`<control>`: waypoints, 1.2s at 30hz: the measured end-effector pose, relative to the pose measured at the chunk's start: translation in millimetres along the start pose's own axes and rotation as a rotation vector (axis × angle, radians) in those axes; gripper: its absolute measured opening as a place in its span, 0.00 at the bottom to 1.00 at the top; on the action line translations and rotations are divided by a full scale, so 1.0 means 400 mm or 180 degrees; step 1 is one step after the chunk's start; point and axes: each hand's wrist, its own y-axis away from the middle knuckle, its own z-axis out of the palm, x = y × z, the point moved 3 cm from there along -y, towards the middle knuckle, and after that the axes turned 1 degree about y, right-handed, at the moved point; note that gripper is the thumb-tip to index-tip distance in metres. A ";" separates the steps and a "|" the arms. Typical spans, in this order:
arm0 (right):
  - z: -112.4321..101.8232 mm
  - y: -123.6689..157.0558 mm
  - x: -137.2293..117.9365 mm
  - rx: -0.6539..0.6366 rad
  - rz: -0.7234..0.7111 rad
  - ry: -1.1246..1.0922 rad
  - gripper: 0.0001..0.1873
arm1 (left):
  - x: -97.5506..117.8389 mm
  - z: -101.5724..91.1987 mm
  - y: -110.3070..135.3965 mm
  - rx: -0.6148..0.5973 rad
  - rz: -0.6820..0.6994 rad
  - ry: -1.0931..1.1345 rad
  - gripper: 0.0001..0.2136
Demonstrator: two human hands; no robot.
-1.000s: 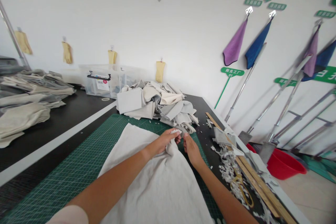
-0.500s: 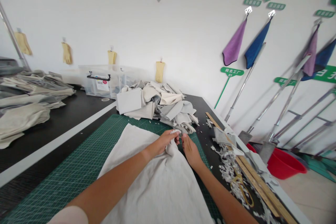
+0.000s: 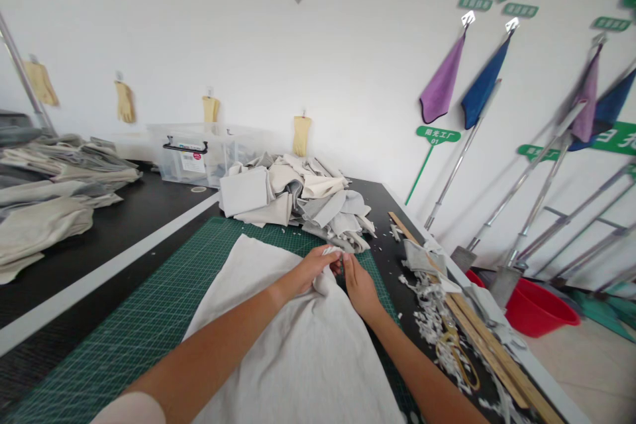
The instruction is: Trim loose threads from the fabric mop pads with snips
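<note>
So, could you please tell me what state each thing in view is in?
Cloth: spread out, bunched where held
Left hand: closed on cloth
Right hand: half closed, grip unclear
Mat: flat, partly covered
Fabric heap: crumpled
Bin: something inside, lid unclear
Scraps: scattered
Scissors: lying among scraps, blades unclear
Wood strips: lying flat
Gloves: hanging
Towels: hanging
Bucket: upright

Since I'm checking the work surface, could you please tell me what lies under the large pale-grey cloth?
A green, grid-lined cutting mat shows along both sides of the large pale-grey cloth; anything beneath its middle is covered and unseen.
</note>
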 end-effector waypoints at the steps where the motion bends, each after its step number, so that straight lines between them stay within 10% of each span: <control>1: 0.000 0.000 0.000 -0.0009 -0.0006 0.0042 0.25 | -0.001 0.001 0.001 0.0026 -0.0015 0.0018 0.22; 36: 0.014 -0.012 0.026 0.0002 0.0090 0.0236 0.23 | -0.034 0.003 -0.009 0.0245 -0.0002 0.0299 0.18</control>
